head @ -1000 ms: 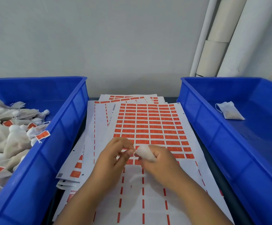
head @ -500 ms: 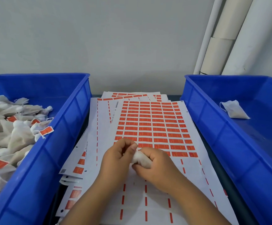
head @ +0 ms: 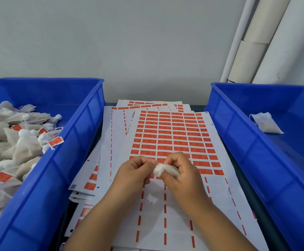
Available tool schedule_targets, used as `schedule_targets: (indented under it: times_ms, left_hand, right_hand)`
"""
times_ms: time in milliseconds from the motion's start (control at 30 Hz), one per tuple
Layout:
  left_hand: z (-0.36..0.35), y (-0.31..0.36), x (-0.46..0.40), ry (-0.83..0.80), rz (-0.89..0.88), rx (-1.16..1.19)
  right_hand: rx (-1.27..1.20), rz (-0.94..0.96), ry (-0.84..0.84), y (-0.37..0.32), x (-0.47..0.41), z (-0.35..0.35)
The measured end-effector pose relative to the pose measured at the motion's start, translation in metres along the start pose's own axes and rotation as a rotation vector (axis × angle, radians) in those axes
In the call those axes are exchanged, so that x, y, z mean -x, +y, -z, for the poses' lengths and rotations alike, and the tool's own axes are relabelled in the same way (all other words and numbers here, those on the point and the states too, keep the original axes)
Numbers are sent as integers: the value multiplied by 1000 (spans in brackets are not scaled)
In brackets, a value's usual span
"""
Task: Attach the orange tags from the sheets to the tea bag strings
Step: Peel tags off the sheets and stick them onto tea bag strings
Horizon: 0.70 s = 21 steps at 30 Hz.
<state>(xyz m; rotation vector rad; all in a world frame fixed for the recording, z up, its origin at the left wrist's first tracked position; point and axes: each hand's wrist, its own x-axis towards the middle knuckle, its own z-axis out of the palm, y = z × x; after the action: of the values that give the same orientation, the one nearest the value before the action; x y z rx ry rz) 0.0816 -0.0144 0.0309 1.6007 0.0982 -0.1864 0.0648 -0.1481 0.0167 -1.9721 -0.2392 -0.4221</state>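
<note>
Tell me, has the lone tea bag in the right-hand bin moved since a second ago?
No. The tea bag lies in the same spot by the right bin's far corner.

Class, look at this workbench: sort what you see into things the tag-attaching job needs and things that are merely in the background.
Part of the job:
- tea bag gripped in the right hand, left hand pinching at its end
- top tag sheet
- left bin of tagged bags
- lone bag in the right bin

Just there:
- white pipes
- grey wall
</note>
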Motion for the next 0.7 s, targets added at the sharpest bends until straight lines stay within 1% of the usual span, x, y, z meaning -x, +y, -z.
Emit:
schedule_targets:
  times_ms: [67,133,200,400,467,567,700]
  left_hand:
    - [-2,-1,0,23,32,-17]
    - [-3,-2,-1,29,52,-27]
    - [-3,-3,-3,32,57,-39]
    - [-3,-1,-3,35,65,-23]
    - [-2,0,-2,56,5,-73]
    - [-1,0,0,51,-135,-195]
    - [-4,2,3,46,-269,-359]
  right_hand:
    - [-31,-11,18,-2,-1,1]
    - [-19,4,6,-3,-3,3]
    - [-14,-24,2,-4,-3,3]
    - [-160,-311,25,-1,-8,0]
    - [-200,-386,34,-1,-10,0]
    - [-226,-466,66,-2,-11,0]
    - [-211,-535,29,-4,-11,-1]
